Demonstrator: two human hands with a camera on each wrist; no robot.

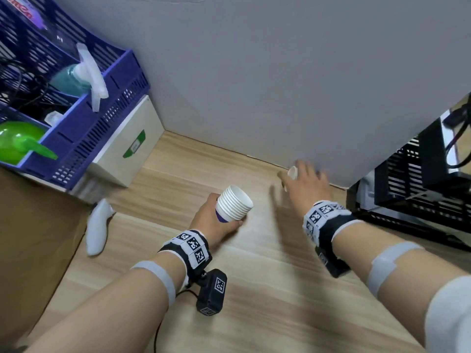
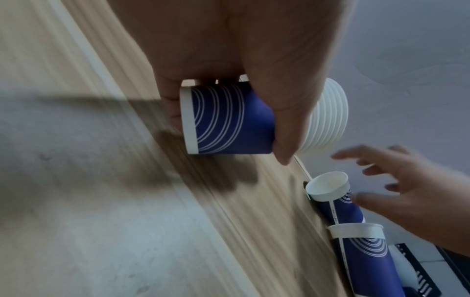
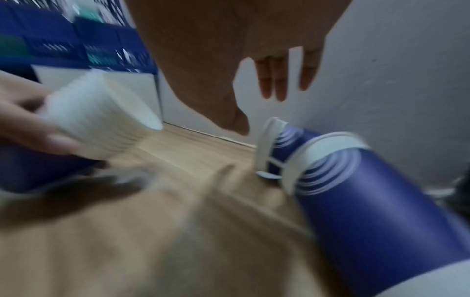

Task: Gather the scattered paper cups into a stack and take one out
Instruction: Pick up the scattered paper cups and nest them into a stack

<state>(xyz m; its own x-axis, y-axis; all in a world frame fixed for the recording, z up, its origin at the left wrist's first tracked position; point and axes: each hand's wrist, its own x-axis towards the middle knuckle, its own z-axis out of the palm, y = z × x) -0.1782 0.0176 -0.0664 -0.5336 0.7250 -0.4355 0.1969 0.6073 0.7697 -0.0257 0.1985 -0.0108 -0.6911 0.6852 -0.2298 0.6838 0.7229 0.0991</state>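
I am holding a nested stack of blue-and-white paper cups in my left hand, fingers and thumb curled around its blue base, the white rims tilting up and away from me above the light wooden tabletop. In the left wrist view the stack is lying almost sideways in my grip, thumb across the blue wall with its thin white arcs.

My right hand is reaching toward the grey wall, fingers spread and holding nothing, blurred as it is hovering over two loose cups. The right wrist view is showing the straight fingers above a pair of blue paper cups lying on their sides at the foot of the wall: the farther cup and the nearer cup, the farther one's base reaching the nearer one's rim. From the left wrist they are appearing as the farther cup and nearer cup, end to end along the wall, my right hand just beside them, not touching as far as I can tell.

A purple slatted plastic basket is sitting on a white box at the left, and a black wire rack is standing at the right.
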